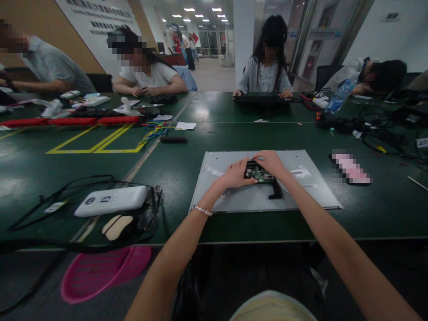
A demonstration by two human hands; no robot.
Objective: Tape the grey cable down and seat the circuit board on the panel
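Ok, L hand point(236, 174) & R hand point(270, 163) on PCB point(261, 176) atop panel point(247, 199).

arms point(180, 240) stretched forward; left hand point(236, 174) palm down, thumb point(249, 181) apart; right hand point(272, 162) arched, fingers point(261, 155) bent

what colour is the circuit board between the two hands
Green; the circuit board shows in the head view.

Bare forearms point(177, 245), pale beaded bracelet point(202, 210) on left wrist point(214, 191), bare hands point(235, 174)
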